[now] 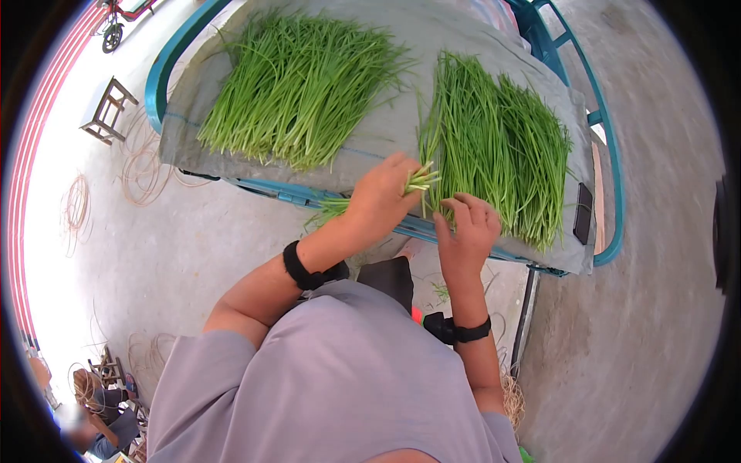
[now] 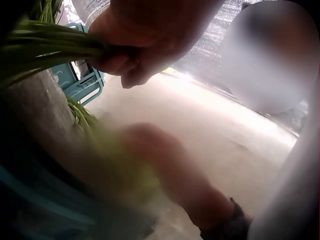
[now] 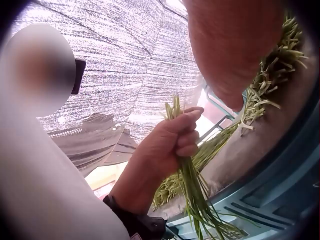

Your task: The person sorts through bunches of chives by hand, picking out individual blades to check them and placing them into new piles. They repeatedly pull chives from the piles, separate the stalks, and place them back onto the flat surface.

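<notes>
My left hand (image 1: 378, 197) grips a small bunch of green stalks (image 1: 421, 179); the pale cut ends stick out past the thumb side and the leaves trail below the wrist. In the right wrist view the left hand (image 3: 167, 145) has its fingers curled round the bunch (image 3: 192, 192). My right hand (image 1: 469, 231) is beside it with bent fingers, at the lower edge of the right pile of greens (image 1: 502, 147); whether it touches a stalk is unclear. Another wide pile (image 1: 297, 89) lies to the left on the grey sheet (image 1: 386, 131).
A teal metal rail (image 1: 158, 77) frames the sheet-covered bed. A dark phone (image 1: 583, 212) lies at the sheet's right edge. On the floor are a wooden stool (image 1: 109, 112) and loops of cord (image 1: 147, 166). A seated person (image 1: 104, 417) is at the lower left.
</notes>
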### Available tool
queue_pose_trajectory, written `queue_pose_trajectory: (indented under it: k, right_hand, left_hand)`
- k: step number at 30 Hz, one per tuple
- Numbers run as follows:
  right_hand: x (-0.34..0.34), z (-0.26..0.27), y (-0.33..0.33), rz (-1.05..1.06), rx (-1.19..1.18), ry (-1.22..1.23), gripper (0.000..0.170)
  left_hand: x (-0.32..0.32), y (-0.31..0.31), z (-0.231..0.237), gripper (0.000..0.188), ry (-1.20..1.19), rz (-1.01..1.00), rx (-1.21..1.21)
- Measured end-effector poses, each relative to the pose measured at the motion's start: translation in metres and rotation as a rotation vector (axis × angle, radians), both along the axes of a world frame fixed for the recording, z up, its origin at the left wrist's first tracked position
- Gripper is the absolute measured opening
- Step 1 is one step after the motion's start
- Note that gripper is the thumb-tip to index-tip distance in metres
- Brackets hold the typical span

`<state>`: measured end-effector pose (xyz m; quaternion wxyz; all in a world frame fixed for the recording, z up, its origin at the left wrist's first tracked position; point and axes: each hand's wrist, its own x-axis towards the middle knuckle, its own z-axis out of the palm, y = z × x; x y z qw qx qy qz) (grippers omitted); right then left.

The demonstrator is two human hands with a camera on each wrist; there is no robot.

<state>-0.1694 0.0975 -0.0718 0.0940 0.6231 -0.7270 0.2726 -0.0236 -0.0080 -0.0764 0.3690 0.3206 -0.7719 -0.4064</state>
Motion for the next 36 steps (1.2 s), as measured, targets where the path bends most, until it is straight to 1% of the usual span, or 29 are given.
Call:
queue_pose_trajectory:
  k: [3, 6, 9, 12, 13, 15, 18, 19, 21, 22, 24, 26, 28, 30, 31, 33, 34, 36]
  right_hand:
    - [0.006, 0.006, 0.000, 0.030, 0.028, 0.065, 0.028]
    - [0.011, 0.002, -0.002, 0.040, 0.063, 0.094, 0.026]
    - [0.009, -0.011, -0.008, 0.019, 0.057, 0.133, 0.022]
    - [0.011, -0.008, -0.010, 0.001, 0.024, 0.111, 0.017]
    - [0.011, -0.005, -0.010, -0.005, 0.011, 0.094, 0.016]
    - [0.010, 0.003, -0.009, 0.041, -0.034, 0.049, 0.014]
    - [0.004, 0.012, -0.007, 0.153, -0.074, -0.022, 0.015]
    - [0.002, 0.014, -0.008, 0.198, -0.083, -0.046, 0.017]
    - [0.005, 0.014, -0.012, 0.179, -0.112, -0.317, 0.025]
    - [0.008, 0.014, -0.014, 0.168, -0.126, -0.453, 0.030]
    - [0.020, 0.015, -0.021, 0.207, -0.094, -0.821, 0.035]
    - [0.025, 0.015, -0.030, 0.260, -0.066, -0.984, 0.037]
    - [0.024, 0.013, -0.040, 0.334, -0.038, -0.940, 0.038]
    - [0.014, -0.001, -0.052, 0.296, -0.016, -0.876, 0.034]
    - [0.010, -0.006, -0.057, 0.279, -0.004, -0.844, 0.032]
    - [0.005, -0.002, -0.063, 0.332, -0.068, -0.546, 0.027]
    - [0.005, 0.002, -0.064, 0.353, -0.100, -0.397, 0.024]
    - [0.004, 0.005, -0.066, 0.331, -0.098, -0.407, 0.019]
  left_hand:
    - [-0.003, -0.002, -0.012, 0.016, 0.068, 0.155, 0.016]
    - [-0.001, -0.011, -0.014, 0.017, 0.069, 0.166, 0.038]
    - [-0.001, -0.007, -0.007, 0.022, -0.011, 0.135, 0.067]
    - [-0.002, -0.006, -0.014, 0.027, 0.010, -0.011, -0.039]
    - [-0.002, -0.004, -0.013, 0.030, -0.039, -0.058, -0.057]
    - [-0.002, 0.000, -0.008, 0.035, -0.134, -0.158, -0.093]
    - [-0.005, 0.001, -0.009, 0.041, -0.243, -0.189, -0.184]
    - [-0.006, 0.000, -0.008, 0.037, -0.204, -0.179, -0.203]
    - [-0.006, -0.003, -0.006, 0.029, -0.128, -0.161, -0.238]
    - [-0.006, -0.004, -0.004, 0.032, -0.105, -0.168, -0.228]
    - [-0.004, -0.006, 0.001, 0.038, -0.061, -0.184, -0.205]
    - [-0.005, -0.005, 0.002, 0.034, 0.027, -0.193, -0.188]
    - [-0.004, -0.005, 0.002, 0.028, 0.115, -0.177, -0.201]
    - [0.000, -0.006, 0.000, 0.021, 0.200, -0.134, -0.247]
    - [0.003, -0.008, 0.001, 0.020, 0.257, -0.091, -0.193]
    - [0.010, -0.010, 0.007, 0.017, 0.372, -0.005, -0.086]
    - [0.015, -0.010, 0.018, 0.012, 0.473, 0.043, -0.027]
    - [0.027, -0.009, 0.046, 0.007, 0.676, 0.140, 0.091]
